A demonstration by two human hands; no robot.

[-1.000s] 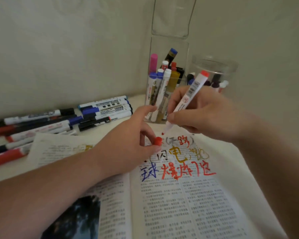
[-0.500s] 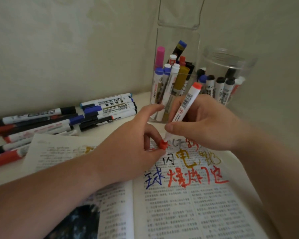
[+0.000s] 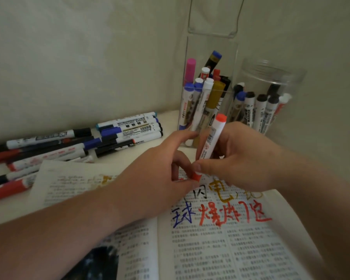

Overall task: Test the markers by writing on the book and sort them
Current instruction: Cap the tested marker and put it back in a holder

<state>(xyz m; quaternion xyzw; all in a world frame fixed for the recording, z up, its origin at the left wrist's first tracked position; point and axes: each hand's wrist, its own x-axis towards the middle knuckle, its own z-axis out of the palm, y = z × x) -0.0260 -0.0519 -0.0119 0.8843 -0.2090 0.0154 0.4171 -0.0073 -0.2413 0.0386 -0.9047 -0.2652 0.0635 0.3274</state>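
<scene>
My right hand (image 3: 238, 156) grips a white marker with a red end (image 3: 211, 138), held tip-down above the open book (image 3: 220, 249). Between thumb and fingers my left hand (image 3: 162, 174) pinches the red cap (image 3: 196, 176), which sits on the marker's tip. The book's page carries blue, red, gold and black handwriting (image 3: 226, 211). A pile of loose markers (image 3: 73, 144) lies on the table at the left.
A tall clear rectangular holder (image 3: 208, 93) with several markers stands at the back against the wall. Right of it is a round clear jar (image 3: 265, 98) with several more markers. The white table (image 3: 12, 211) shows bare at the left of the book.
The red cap in my left hand has come up to the marker's tip and now sits on it. The view has shifted slightly closer.
</scene>
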